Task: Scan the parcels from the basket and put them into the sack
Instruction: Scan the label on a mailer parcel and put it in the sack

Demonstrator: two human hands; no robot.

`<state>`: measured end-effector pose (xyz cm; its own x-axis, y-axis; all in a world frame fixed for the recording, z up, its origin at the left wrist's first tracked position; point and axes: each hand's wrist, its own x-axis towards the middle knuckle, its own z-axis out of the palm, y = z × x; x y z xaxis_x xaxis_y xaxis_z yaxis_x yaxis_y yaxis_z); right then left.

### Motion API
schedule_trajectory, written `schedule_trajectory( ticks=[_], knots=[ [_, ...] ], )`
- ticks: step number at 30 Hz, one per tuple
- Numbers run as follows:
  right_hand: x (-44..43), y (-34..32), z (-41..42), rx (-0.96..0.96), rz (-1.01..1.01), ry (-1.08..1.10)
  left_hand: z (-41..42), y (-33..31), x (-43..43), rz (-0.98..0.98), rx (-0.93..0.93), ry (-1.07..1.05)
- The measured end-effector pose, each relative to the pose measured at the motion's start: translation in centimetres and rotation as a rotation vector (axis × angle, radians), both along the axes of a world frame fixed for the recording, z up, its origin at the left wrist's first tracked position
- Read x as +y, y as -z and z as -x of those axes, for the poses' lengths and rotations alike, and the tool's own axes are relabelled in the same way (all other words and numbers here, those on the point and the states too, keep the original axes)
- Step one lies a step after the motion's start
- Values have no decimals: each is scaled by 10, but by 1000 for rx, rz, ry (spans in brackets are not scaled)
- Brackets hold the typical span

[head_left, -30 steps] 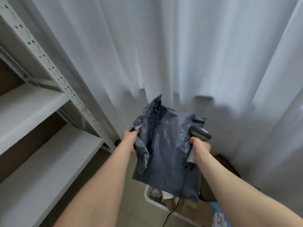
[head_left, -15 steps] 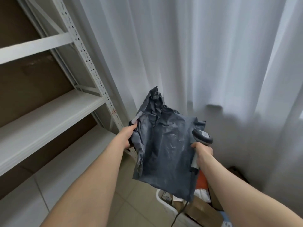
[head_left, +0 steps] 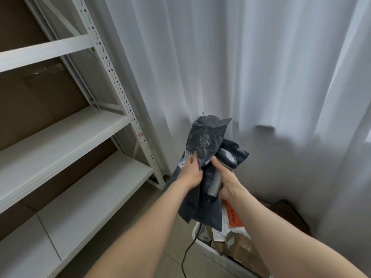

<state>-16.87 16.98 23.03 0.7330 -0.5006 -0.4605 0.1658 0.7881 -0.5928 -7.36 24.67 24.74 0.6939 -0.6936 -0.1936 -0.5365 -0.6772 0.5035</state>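
A crumpled dark grey parcel (head_left: 204,137) is gripped at its label edge by the left hand (head_left: 190,173), while a corded scanner (head_left: 220,169) is clenched in the right hand (head_left: 226,181) and pressed against the same bag, directly above the basket (head_left: 202,240) of waiting parcels. The scanning step is judged to be in hand; the label (head_left: 186,159) must next be flattened and turned toward the scanner head. Open floor lies left of the hands before the shelving (head_left: 112,125), a curtain (head_left: 241,67) hangs close beyond them, and no sack is seen.
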Motion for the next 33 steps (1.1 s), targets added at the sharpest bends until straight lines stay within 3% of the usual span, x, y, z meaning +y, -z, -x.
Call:
schedule_trajectory(
  ticks=[4,7,10,12,14,20,24,26,30,33],
  knots=[
    [1,-3,-10,83,61,120,12,10,1,-66,-63,163],
    [-8,3,-9,270,57,197,4,9,5,82,148,240],
    [-13,8,-8,372,58,231,-11,4,13,352,258,-53],
    [-15,7,-6,368,63,208,-31,1,24,321,174,-372],
    [-17,6,-4,339,55,148,-52,3,40,203,188,-527],
    [-14,6,-10,370,67,85,-68,5,59,419,676,-514],
    [-21,10,-15,488,103,235,-72,7,58,545,740,-514],
    [-23,11,-16,484,108,258,-74,5,60,529,743,-487],
    [-27,12,-16,475,132,238,-75,-2,68,248,837,-364],
    [-28,15,-16,485,137,259,-73,-2,65,266,789,-416]
  ],
)
